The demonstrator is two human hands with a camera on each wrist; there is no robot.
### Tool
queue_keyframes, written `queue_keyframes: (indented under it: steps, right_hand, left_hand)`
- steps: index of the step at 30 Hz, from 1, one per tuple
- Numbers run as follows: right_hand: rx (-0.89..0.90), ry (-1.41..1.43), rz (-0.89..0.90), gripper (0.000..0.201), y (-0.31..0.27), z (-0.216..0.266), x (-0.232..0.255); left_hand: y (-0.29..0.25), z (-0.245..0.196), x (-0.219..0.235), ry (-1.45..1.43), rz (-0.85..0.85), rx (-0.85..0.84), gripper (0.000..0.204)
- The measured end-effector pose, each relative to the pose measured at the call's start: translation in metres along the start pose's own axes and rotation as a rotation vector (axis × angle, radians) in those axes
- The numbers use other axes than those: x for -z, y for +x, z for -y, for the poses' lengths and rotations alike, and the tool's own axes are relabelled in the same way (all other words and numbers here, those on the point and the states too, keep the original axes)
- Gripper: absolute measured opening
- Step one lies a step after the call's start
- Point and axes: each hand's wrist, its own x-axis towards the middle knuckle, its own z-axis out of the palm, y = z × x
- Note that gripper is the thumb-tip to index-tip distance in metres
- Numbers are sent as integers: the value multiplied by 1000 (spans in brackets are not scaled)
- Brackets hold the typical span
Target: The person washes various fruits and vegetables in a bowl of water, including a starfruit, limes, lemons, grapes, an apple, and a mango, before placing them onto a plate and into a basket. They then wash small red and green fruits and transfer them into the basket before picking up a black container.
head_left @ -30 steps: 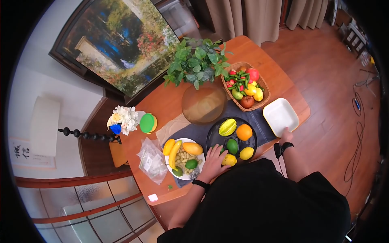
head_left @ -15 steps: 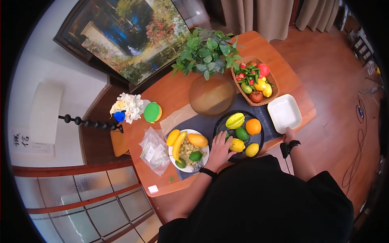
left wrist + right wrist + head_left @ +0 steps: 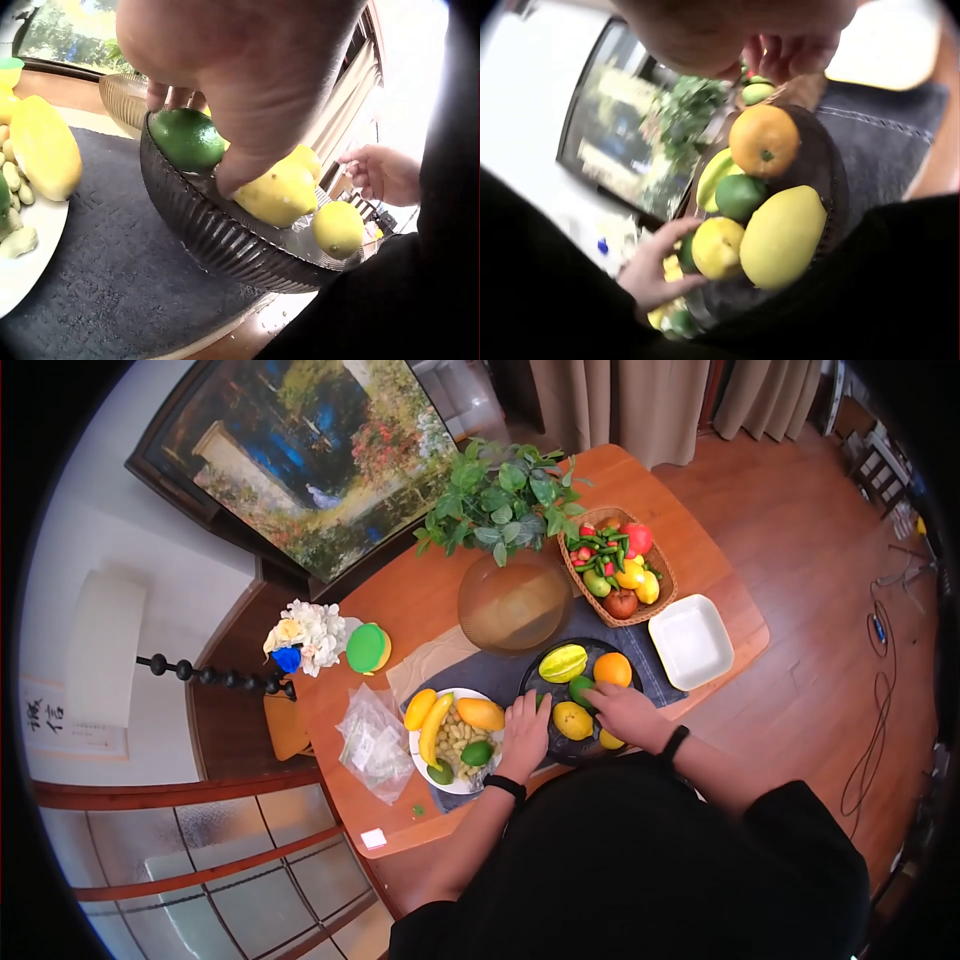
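Observation:
A dark ribbed glass bowl (image 3: 225, 244) holds a star fruit (image 3: 563, 663), an orange (image 3: 612, 671), lemons (image 3: 573, 721) and green limes (image 3: 740, 196). My left hand (image 3: 525, 737) is at the bowl's left side, its thumb and fingers around a lime (image 3: 187, 139) by the rim. The thumb dips inside the bowl, beside a lemon (image 3: 281, 196). In the head view my right hand (image 3: 636, 717) reaches over the bowl from the right, fingertips by another lime. Its fingers are loosely bent and hold nothing in the left wrist view.
Left of the bowl stands a white plate (image 3: 417, 752) of peanuts, a banana and mangoes. Plastic bags (image 3: 377, 745) lie farther left. A white square dish (image 3: 692, 642), a wicker basket (image 3: 667, 595) of produce, an amber bowl (image 3: 515, 605) and a leafy plant (image 3: 505, 500) stand around it.
My right hand has left the white dish's edge and moved left over the dark bowl. My left hand stays at the bowl's left side. The head view has shifted slightly.

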Motion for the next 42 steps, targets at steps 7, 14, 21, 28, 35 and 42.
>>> queue_keyframes:
  steps: [7, 14, 21, 28, 35, 42]
  right_hand:
    - [-109, -288, 223, 37, 23, 3, -50]
    - [-266, -194, 309, 31, 24, 6, -52]
    - [-190, -23, 329, 58, 13, 3, -49]
    - [-251, -105, 226, 69, 0, 22, -22]
    - [-116, -250, 457, 82, -9, 28, -11]
    - [-119, -106, 228, 71, -9, 14, -30]
  left_hand:
    - [10, -12, 10, -9, 77, 71, 49]
    - [12, -4, 0, -8, 154, 20, 57]
    - [11, -4, -1, -113, 111, 20, 59]
    - [11, -7, 12, -183, 55, 18, 45]
    - [3, -8, 13, -325, 180, 82, 40]
    - [0, -11, 13, -273, 200, 82, 60]
